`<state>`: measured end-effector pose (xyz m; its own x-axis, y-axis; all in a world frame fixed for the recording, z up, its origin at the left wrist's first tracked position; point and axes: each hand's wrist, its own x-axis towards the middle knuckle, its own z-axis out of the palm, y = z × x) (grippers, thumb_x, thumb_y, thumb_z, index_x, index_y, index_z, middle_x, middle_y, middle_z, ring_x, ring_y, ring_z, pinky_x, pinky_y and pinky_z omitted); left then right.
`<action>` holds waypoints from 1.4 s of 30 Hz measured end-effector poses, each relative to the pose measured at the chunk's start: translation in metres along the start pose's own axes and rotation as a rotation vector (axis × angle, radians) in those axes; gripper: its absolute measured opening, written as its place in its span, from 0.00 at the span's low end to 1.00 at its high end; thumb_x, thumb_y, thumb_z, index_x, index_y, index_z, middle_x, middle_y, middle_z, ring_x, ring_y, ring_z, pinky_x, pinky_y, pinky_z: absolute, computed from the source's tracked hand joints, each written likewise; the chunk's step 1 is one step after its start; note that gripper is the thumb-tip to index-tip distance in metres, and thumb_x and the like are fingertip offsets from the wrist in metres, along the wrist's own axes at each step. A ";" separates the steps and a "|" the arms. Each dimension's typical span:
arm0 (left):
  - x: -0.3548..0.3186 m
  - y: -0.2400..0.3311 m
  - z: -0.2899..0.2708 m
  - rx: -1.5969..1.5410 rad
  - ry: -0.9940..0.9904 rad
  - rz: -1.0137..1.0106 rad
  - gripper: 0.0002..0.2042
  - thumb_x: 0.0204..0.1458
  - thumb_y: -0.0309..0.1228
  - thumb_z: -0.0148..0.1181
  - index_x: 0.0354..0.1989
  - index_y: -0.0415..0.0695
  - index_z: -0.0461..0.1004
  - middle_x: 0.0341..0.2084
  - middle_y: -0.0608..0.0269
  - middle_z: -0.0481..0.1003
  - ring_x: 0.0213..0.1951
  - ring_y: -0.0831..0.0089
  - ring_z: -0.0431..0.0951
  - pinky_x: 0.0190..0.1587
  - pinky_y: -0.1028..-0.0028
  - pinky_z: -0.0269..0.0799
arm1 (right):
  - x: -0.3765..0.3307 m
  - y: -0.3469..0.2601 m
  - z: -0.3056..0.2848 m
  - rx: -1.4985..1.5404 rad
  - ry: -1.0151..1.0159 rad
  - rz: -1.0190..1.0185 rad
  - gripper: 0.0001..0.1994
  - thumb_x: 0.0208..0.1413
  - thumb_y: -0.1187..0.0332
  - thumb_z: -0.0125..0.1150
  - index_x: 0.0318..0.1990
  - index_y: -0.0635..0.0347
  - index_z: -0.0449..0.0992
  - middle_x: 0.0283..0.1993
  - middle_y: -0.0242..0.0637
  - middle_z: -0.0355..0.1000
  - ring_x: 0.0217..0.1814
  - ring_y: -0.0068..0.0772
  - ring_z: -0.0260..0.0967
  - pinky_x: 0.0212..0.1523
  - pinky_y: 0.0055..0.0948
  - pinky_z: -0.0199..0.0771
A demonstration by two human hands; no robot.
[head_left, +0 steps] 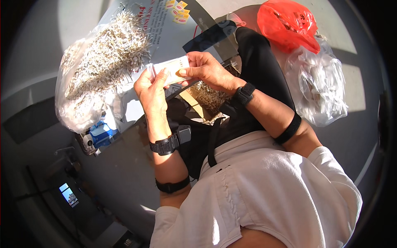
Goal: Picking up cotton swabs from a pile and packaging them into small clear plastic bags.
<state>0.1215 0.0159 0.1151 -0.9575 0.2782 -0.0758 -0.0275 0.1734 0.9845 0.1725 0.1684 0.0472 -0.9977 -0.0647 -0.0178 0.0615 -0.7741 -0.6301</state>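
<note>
Both hands hold a small flat clear-and-white packet (173,71) with a pale yellow printed face, above the near edge of the table. My left hand (152,91) grips its left end, thumb pressed on the face. At the other end, my right hand (213,71) pinches it between thumb and fingers. The fingers behind the packet are partly hidden. Left of the hands, a heap of small thin off-white pieces (113,53) spills from a clear plastic bag (62,93) on the table. Several small yellow-and-white cards (180,16) lie at the table's far side.
Below my hands, an open box (191,103) holds more thin pieces. A red plastic bag (285,25) sits at the far right, beside a clear bag of white packets (318,84). A blue container (101,134) stands near the table's left corner.
</note>
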 end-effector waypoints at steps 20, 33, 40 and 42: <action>-0.008 -0.007 0.012 -0.410 0.111 -0.087 0.08 0.52 0.29 0.65 0.35 0.40 0.74 0.32 0.64 0.75 0.35 0.77 0.73 0.37 0.73 0.66 | -0.005 0.006 0.002 0.163 0.137 -0.047 0.14 0.53 0.81 0.62 0.47 0.66 0.70 0.44 0.42 0.75 0.45 0.34 0.76 0.47 0.31 0.80; -0.023 -0.011 0.020 -0.150 0.067 0.326 0.12 0.48 0.21 0.66 0.42 0.35 0.76 0.37 0.62 0.76 0.41 0.76 0.73 0.45 0.74 0.70 | -0.011 -0.040 0.005 -0.667 0.028 -0.302 0.10 0.48 0.74 0.70 0.39 0.58 0.80 0.40 0.30 0.74 0.39 0.18 0.68 0.44 0.21 0.73; -0.030 0.019 0.024 0.111 -0.008 0.545 0.20 0.36 0.25 0.75 0.41 0.38 0.78 0.40 0.59 0.74 0.44 0.70 0.74 0.46 0.73 0.71 | -0.018 -0.040 0.007 -0.507 -0.048 -0.364 0.08 0.50 0.76 0.68 0.38 0.60 0.80 0.35 0.27 0.74 0.35 0.14 0.67 0.36 0.17 0.71; -0.030 0.022 0.023 0.275 -0.031 0.665 0.20 0.36 0.25 0.75 0.40 0.38 0.78 0.39 0.59 0.74 0.43 0.68 0.75 0.44 0.72 0.73 | -0.019 -0.040 0.011 -0.451 -0.046 -0.338 0.07 0.50 0.76 0.67 0.38 0.60 0.80 0.34 0.26 0.74 0.34 0.14 0.67 0.36 0.17 0.71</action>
<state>0.1560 0.0333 0.1353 -0.7380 0.4337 0.5171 0.6354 0.1883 0.7489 0.1897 0.1936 0.0808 -0.9570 0.1049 0.2706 -0.2895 -0.4112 -0.8644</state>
